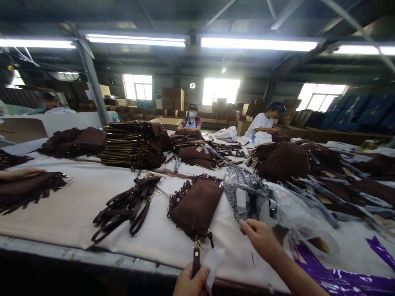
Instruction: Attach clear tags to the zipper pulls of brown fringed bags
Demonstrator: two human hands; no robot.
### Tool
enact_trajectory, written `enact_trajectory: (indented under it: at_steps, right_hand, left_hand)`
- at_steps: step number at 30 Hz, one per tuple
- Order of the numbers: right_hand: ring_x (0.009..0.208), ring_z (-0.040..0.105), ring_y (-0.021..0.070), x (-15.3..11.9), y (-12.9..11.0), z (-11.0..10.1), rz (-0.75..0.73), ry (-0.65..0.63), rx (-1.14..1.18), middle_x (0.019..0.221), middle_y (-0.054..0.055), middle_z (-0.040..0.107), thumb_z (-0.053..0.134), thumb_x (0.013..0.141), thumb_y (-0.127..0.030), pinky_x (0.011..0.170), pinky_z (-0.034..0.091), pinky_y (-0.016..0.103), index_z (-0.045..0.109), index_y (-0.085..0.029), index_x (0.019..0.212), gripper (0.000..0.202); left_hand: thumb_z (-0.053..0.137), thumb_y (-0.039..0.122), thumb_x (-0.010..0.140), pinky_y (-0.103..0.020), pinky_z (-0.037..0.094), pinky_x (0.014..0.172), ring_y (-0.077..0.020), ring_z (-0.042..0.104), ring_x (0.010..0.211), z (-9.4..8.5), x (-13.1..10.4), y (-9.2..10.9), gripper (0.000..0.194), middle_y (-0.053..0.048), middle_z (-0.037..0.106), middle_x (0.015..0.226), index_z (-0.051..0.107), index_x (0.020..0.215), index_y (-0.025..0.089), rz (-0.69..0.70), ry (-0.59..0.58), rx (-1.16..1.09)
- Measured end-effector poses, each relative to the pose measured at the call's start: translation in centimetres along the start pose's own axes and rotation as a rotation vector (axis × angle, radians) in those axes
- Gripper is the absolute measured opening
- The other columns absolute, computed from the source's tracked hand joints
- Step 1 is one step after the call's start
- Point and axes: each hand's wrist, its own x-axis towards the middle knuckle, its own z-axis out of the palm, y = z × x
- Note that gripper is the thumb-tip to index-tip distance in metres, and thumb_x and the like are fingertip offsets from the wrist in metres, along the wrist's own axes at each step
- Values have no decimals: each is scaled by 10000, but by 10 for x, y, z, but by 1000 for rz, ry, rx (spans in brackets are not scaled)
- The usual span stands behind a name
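Below the fringed bag [197, 205], the left hand [189, 282] pinches its strap [196, 260] and paper [213, 265]; right of it, the right hand [261, 238] has an unclear grip.

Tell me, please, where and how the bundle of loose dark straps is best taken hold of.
I would grip the dark straps just below the metal clips, pinching from above: they bunch together there, while their loops fan out toward the near edge of the table, where a grip might catch only one.
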Motion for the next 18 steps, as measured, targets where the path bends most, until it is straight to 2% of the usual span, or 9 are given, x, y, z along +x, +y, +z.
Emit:
enact_trajectory:
  at_steps: [2, 3, 4, 5, 7, 10, 14, 16, 18]
  right_hand:
    - [488, 446, 129, -36, -9, 22, 72, -298, 260, 525, -12, 495, 392, 868, -654, 468, 309, 246, 636, -157, 686, 582]
    - [463, 410, 114, -50, -14, 33, 108, -401, 383, 509, -26, 472, 406, 846, -692, 449, 281, 239, 627, -157, 702, 596]
    - [450, 389, 105, -61, -19, 43, 152, -452, 496, 501, -36, 461, 423, 827, -716, 440, 263, 233, 612, -158, 709, 602]
    - [444, 375, 98, -69, -24, 52, 194, -456, 600, 493, -43, 452, 445, 816, -724, 439, 256, 229, 591, -161, 704, 592]
    - [439, 356, 89, -74, -32, 63, 275, -386, 780, 480, -56, 437, 515, 800, -689, 448, 264, 227, 554, -170, 687, 532]
    - [444, 362, 92, -68, -39, 65, 322, -300, 894, 493, -56, 461, 612, 769, -583, 467, 294, 234, 579, -170, 707, 419]
    - [523, 431, 115, -65, -38, 52, 160, -257, 619, 514, -22, 514, 643, 765, -459, 514, 318, 243, 611, -148, 581, 363]
    - [530, 437, 116, -69, -38, 48, 113, -328, 537, 512, -19, 521, 623, 782, -422, 515, 315, 242, 626, -141, 564, 355]
    - [533, 452, 119, -75, -39, 46, 121, -422, 557, 534, -13, 550, 603, 794, -410, 506, 322, 238, 659, -135, 605, 339]
  left_hand:
    - [743, 654, 604, -201, 236, 390, -64, 312, 369, 9, -6, 0, 557, 84, 408, 428, 599, 823, 163, -3, -38, -13]
    - [734, 645, 625, -202, 238, 385, -64, 309, 366, 14, -9, 0, 543, 86, 406, 428, 593, 832, 163, 4, -42, -15]
    - [732, 635, 637, -203, 244, 384, -65, 313, 368, 18, -12, 0, 529, 83, 412, 433, 588, 827, 162, 12, -38, -13]
    - [734, 622, 644, -202, 251, 386, -64, 319, 378, 22, -14, 0, 517, 78, 424, 448, 587, 819, 159, 20, -31, -8]
    - [731, 603, 664, -199, 259, 394, -60, 318, 394, 27, -19, -2, 499, 75, 429, 470, 591, 823, 151, 26, -24, 10]
    - [698, 591, 714, -195, 261, 411, -59, 327, 408, 26, -28, -4, 473, 73, 433, 486, 597, 847, 148, 23, -28, 70]
    - [668, 575, 755, -191, 285, 440, -66, 379, 440, 21, -41, 0, 461, 58, 478, 540, 601, 924, 152, 3, -5, 114]
    - [694, 532, 751, -191, 289, 449, -65, 381, 453, 21, -45, 5, 464, 59, 483, 558, 611, 989, 143, 1, -30, 120]
    - [735, 467, 736, -190, 305, 471, -66, 402, 483, 23, -47, 10, 445, 47, 508, 585, 630, 1000, 124, 17, -63, 122]
